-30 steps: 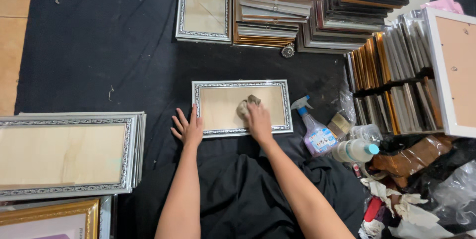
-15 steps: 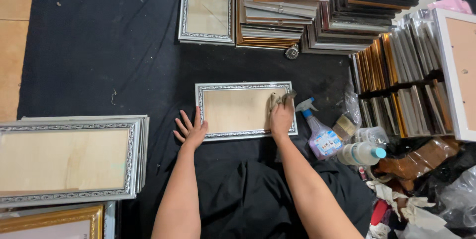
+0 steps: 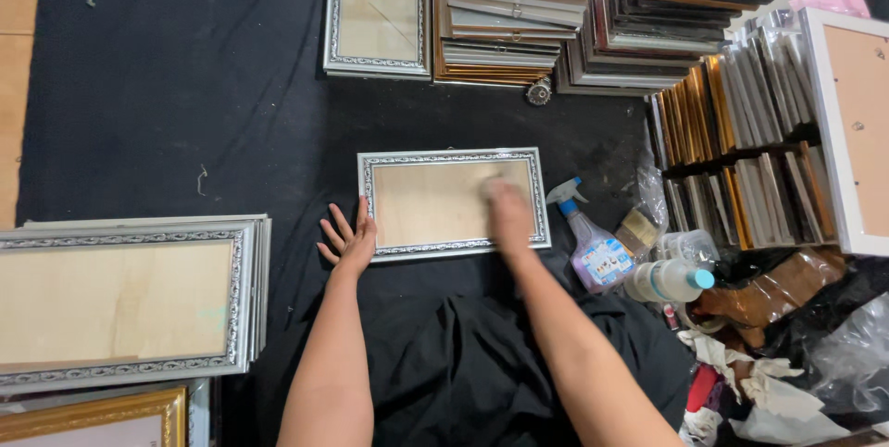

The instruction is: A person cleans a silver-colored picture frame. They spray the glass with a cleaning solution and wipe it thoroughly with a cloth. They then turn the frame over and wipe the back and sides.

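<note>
Head view: a spray bottle (image 3: pixel 595 248) with a blue-and-white trigger stands just right of the silver picture frame (image 3: pixel 453 201), holding pale purple liquid; beside it a clear plastic bottle (image 3: pixel 669 280) with a teal cap lies on its side, contents not readable; a small clear tub (image 3: pixel 687 245) sits behind that, its inside too unclear to tell.

The silver picture frame lies flat on the black cloth (image 3: pixel 167 86), its tan panel facing up, directly in front of the person; the left hand (image 3: pixel 348 239) rests flat, fingers spread and relaxed, gripping nothing, touching the frame's lower left corner; the right hand (image 3: pixel 508 211) lies on the panel toward its right side, blurred, so whether it grips anything I cannot tell.

1 large silver frame (image 3: pixel 120 303) lies at the left; stacked frames (image 3: pixel 556 12) sit beyond.
</note>
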